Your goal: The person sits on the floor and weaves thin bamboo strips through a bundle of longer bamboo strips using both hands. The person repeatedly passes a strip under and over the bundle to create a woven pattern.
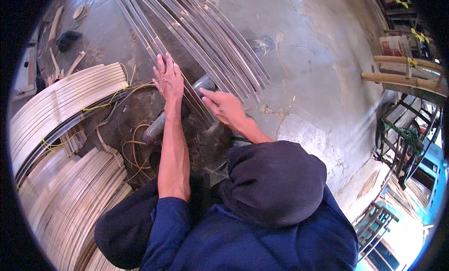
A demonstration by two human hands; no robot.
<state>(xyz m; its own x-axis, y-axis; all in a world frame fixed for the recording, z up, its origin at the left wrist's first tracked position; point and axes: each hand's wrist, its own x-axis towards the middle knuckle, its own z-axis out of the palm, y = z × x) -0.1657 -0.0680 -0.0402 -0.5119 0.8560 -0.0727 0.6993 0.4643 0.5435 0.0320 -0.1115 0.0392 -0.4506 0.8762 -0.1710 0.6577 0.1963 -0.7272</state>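
Note:
Long narrow slats (196,102), brown and shiny like split bamboo, run away from me across a grey rounded pole (157,127) on the floor. My left hand (169,79) lies on these slats with its fingers stretched forward. Close to their near end, my right hand (225,111) is closed, its fingers curled toward the slats. Whatever it grips is hidden. A wider group of similar slats (210,42) lies just to the right, its near ends beyond my right hand.
Pale strips bundled with yellow string (70,95) stand at the left, above more stacked pale strips (77,191). A loop of cord or cane (133,149) lies beside my left forearm. Wooden racks (407,77) line the right side. Concrete floor (318,84) spreads between.

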